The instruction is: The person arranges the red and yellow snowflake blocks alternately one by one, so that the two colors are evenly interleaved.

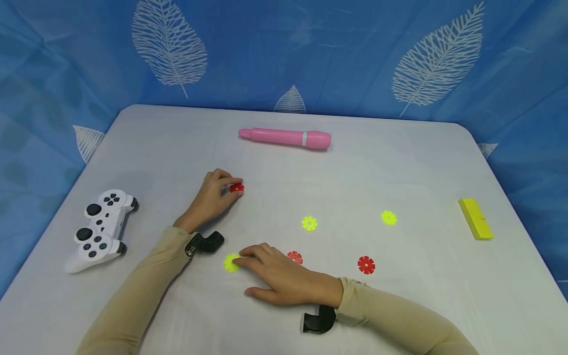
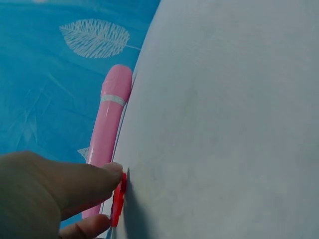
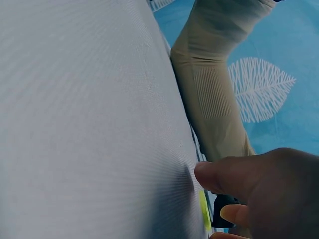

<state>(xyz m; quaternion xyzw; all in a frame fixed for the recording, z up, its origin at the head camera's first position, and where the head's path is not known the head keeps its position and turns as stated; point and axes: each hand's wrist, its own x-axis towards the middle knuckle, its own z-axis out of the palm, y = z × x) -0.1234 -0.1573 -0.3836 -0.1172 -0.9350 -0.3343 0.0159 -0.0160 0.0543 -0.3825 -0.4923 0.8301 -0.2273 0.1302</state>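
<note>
My left hand [image 1: 212, 196] pinches a red notched disc [image 1: 237, 188] between thumb and fingers, left of the table's middle. In the left wrist view, the thumb and a fingertip meet the edges of this red disc [image 2: 118, 199]. Nearer the front, my right hand [image 1: 284, 281] reaches left with its fingers extended over a yellow notched disc [image 1: 229, 265]. A fingertip covers part of that disc, and the thumb stays apart from it. Another red disc [image 1: 295, 256] is partly hidden behind the right hand.
A yellow disc [image 1: 309, 223], a second yellow disc [image 1: 389, 217] and a red disc [image 1: 366, 265] lie on the white table [image 1: 399, 162]. A pink microphone-shaped object [image 1: 284, 137] lies at the back, a white game controller [image 1: 102, 229] at left, a yellow block [image 1: 476, 219] at right.
</note>
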